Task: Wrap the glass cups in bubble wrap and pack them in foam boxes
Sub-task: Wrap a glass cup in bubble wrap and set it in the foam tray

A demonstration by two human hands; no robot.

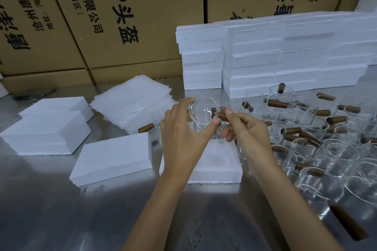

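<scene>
Glass cup (201,111): clear, round, thin-walled, with a brown wooden handle (221,115) sticking out sideways; held up over the steel table (61,210), tipped so its round face points toward the person. Behind, tall cardboard cartons (122,16) with black print. Against them, a stacked wall of white foam boxes (275,55). Right side of table: a crowd of like glass cups (326,149), brown handles pointing every way, some upright, some tilted. Left: foam lids or boxes lying flat (47,130), one nearer (114,157), one directly below the hands (220,161). A pile of bubble wrap sheets (132,102) sits behind them. Left hand (181,136): thumb and fingers curled round the cup's rim, grasping it. Right hand (246,128): fingers pinching the handle.
</scene>
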